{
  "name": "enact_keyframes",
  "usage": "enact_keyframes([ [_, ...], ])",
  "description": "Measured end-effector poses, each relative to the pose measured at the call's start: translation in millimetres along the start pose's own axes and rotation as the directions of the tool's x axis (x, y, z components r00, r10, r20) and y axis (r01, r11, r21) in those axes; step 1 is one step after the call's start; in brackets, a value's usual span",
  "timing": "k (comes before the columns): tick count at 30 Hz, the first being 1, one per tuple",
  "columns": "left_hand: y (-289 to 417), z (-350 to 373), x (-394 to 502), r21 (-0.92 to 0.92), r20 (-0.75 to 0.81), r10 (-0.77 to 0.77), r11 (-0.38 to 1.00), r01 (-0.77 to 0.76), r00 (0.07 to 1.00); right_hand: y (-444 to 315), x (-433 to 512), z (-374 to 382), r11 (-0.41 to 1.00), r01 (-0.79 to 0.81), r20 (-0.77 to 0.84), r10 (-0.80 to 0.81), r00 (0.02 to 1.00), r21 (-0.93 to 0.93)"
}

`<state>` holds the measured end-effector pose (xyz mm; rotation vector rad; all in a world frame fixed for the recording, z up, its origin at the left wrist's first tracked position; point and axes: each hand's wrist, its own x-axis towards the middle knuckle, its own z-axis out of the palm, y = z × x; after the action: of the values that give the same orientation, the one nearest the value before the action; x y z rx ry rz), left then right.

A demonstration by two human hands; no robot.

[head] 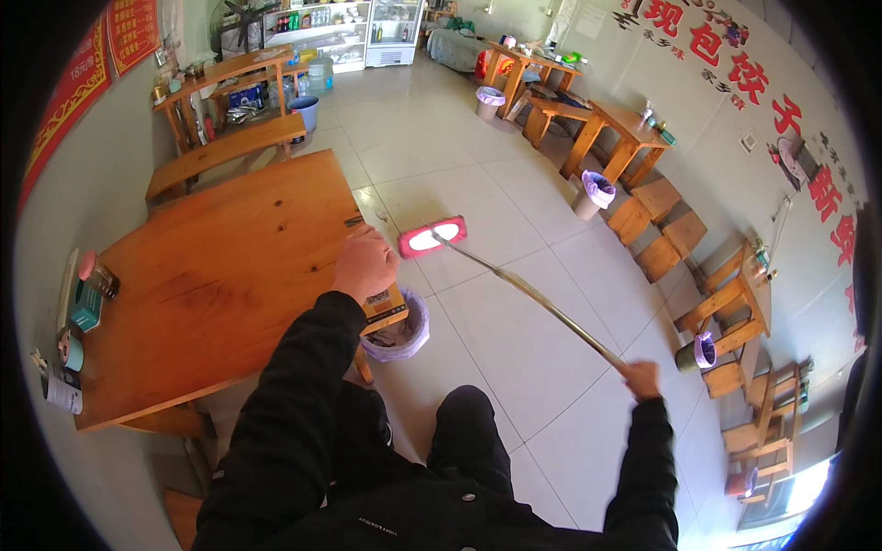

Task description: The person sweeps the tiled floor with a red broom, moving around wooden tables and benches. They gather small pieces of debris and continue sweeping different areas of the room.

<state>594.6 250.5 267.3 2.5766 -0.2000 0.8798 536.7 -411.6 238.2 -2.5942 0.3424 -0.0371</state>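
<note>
My right hand point(643, 380) grips the upper end of a metal mop pole point(551, 306), out to the right of my body. At the pole's far end, a flat mop head point(434, 237) with a pink fringe and a pale, glaring top lies on the tiled floor point(475, 330). My left hand point(366, 262) is curled at the right edge of a wooden table point(227, 275), fingertips hidden; whether it clasps the edge or just rests there is unclear. Below it, a printed card point(386, 307) bearing a code sits at the table's corner.
Beneath that corner stands a lined trash bin point(412, 327) holding litter. Jars and a teal box point(86, 307) line the table's wall side. Wooden stools point(654, 200), tables point(623, 124) and another lined bin point(592, 195) run along the right wall. A bench point(227, 155) and blue bucket point(304, 112) stand ahead left.
</note>
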Motion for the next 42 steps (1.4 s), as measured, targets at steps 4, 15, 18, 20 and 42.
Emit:
enact_keyframes([
  [4,-1,3,-3,-0.013,-0.026,0.038,0.999,-0.039,0.999,157,-178,-141,0.951,-0.2,-0.045,0.195,0.98,-0.236],
  [15,4,4,1,0.001,0.035,0.133,0.991,-0.133,0.99,209,-585,-159,0.184,-0.865,-0.38,0.841,0.385,-0.467],
  [18,1,0,-3,-0.023,0.037,0.125,0.992,-0.125,0.991,185,-590,-117,0.173,-0.882,-0.443,0.812,0.38,-0.438],
  [20,-1,-2,-4,-0.048,0.071,0.118,0.992,-0.114,0.991,172,-581,-110,0.165,-0.889,-0.476,0.795,0.377,-0.428],
  [42,1,5,19,-0.219,0.08,-0.248,0.941,0.259,0.966,67,-64,-117,0.327,-0.129,-0.085,0.144,0.986,-0.936],
])
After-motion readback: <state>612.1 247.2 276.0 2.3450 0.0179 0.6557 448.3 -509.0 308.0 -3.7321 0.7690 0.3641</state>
